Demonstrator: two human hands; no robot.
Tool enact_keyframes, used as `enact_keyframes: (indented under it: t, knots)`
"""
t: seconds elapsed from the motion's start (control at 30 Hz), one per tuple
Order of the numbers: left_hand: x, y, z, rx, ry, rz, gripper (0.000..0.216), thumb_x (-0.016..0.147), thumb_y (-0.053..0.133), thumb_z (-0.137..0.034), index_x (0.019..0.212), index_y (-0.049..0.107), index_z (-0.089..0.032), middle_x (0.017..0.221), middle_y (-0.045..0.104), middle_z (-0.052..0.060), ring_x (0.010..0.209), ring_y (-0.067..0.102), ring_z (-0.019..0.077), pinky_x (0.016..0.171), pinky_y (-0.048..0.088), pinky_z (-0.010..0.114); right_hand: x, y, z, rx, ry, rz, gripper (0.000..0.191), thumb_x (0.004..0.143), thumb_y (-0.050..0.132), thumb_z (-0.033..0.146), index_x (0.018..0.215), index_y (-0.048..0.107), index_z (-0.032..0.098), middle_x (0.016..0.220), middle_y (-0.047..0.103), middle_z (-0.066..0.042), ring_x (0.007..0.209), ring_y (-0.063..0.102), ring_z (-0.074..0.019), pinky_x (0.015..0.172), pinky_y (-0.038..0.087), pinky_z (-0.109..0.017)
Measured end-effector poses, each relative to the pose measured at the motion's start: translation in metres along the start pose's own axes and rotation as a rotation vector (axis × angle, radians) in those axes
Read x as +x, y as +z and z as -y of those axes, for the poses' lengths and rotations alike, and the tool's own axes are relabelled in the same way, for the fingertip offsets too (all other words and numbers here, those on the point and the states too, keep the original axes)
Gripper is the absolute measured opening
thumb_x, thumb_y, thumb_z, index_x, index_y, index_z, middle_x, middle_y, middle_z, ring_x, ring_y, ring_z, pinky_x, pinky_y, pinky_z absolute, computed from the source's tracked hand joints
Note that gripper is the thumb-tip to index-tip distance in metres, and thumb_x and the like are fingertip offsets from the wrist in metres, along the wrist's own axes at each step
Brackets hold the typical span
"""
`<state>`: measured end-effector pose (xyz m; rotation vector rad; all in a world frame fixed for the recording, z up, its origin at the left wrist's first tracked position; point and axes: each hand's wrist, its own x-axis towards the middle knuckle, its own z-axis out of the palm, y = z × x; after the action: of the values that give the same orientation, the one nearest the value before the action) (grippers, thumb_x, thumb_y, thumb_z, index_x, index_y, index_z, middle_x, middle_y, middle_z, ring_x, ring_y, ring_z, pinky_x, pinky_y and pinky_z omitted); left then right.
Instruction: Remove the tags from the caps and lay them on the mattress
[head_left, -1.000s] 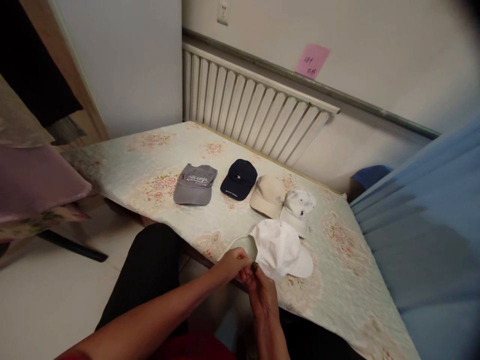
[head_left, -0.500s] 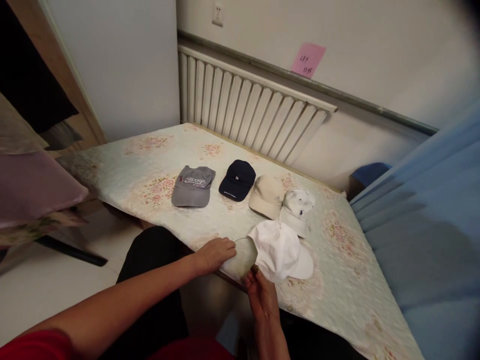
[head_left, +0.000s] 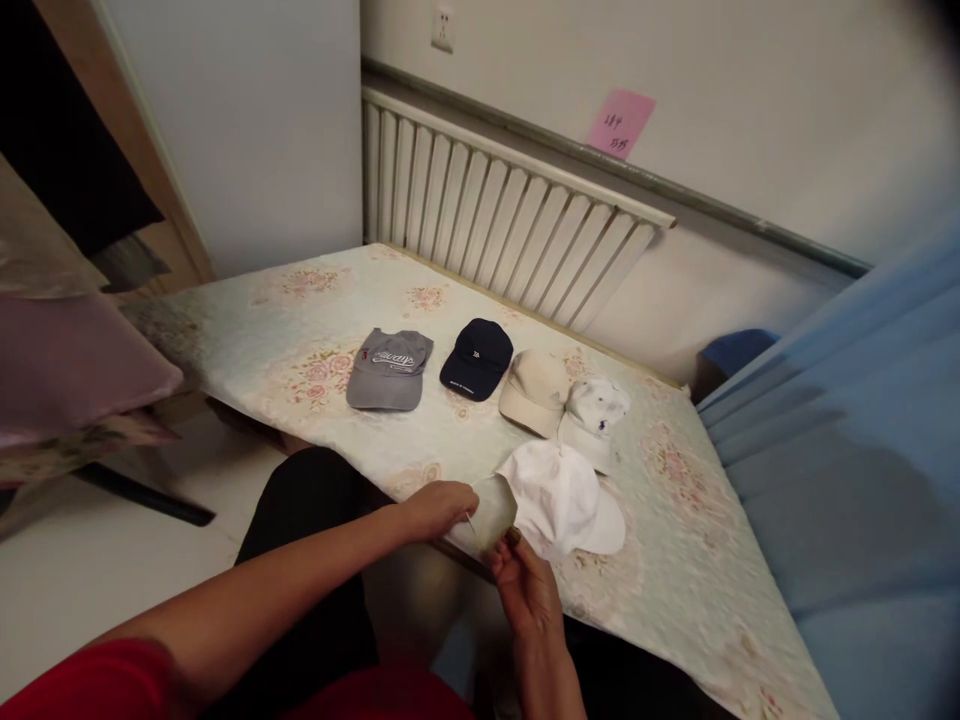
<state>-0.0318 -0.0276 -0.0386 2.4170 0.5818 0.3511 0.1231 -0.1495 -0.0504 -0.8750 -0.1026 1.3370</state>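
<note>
White cap [head_left: 556,500] just beyond the right grip [head_left: 529,585], brim [head_left: 605,526] farthest out

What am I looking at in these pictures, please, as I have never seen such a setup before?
There is no machine: a person works with two bare hands, and one camera worn on the head, facing forward and down, takes every picture. On the flowered cloth lie a gray cap, a navy cap, a beige cap and a white cap with a dark logo. The left hand and right hand hold the plain white cap at its back opening.
</note>
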Motion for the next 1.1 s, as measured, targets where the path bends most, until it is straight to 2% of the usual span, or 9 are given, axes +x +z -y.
enact_keyframes:
  t: [0.17,0.43,0.63,0.93,1.1]
  knots:
    - [0.008,0.004,-0.031,-0.244,-0.107,-0.071,0.012,0.081,0.049,-0.019,0.077,0.06,-0.016,0.072,0.059,-0.001,0.07,0.053,0.011,0.066,0.037,0.02,-0.005,0.002,0.014,-0.039,-0.002,-0.041,0.02,0.057,0.079,0.014,0.072,0.065,0.019,0.067,0.061,0.002,0.058,0.052,-0.0107,0.05,0.041,-0.023]
    - [0.019,0.008,-0.062,-0.527,-0.248,-0.112,0.014,0.075,0.048,-0.024,0.072,0.059,-0.016,0.064,0.055,-0.004,0.061,0.049,0.0097,0.058,0.037,0.019,-0.014,0.005,0.03,-0.052,-0.048,0.046,0.022,0.055,0.08,0.018,0.068,0.062,0.017,0.063,0.056,0.005,0.056,0.045,-0.0079,0.05,0.037,-0.021]
    - [0.024,0.011,-0.07,-0.656,-0.306,-0.07,0.015,0.074,0.045,-0.027,0.076,0.056,-0.016,0.063,0.052,-0.004,0.05,0.045,0.0084,0.048,0.035,0.02,-0.017,0.006,0.036,-0.039,-0.06,0.064,0.023,0.053,0.081,0.019,0.065,0.062,0.016,0.06,0.052,0.005,0.054,0.044,-0.0082,0.049,0.037,-0.022]
    - [0.026,0.01,-0.072,-0.697,-0.312,-0.057,0.013,0.072,0.046,-0.026,0.075,0.055,-0.017,0.064,0.052,-0.004,0.05,0.046,0.0089,0.047,0.034,0.02,-0.019,0.006,0.036,-0.027,-0.039,0.074,0.022,0.051,0.081,0.018,0.064,0.063,0.014,0.06,0.055,0.003,0.055,0.047,-0.0091,0.048,0.039,-0.023]
    - [0.025,0.008,-0.074,-0.676,-0.299,-0.068,0.012,0.071,0.048,-0.025,0.074,0.056,-0.017,0.063,0.05,-0.004,0.054,0.046,0.01,0.052,0.034,0.021,-0.018,0.005,0.034,-0.023,-0.039,0.073,0.02,0.052,0.079,0.015,0.064,0.063,0.014,0.06,0.056,0.002,0.055,0.048,-0.0095,0.048,0.04,-0.023]
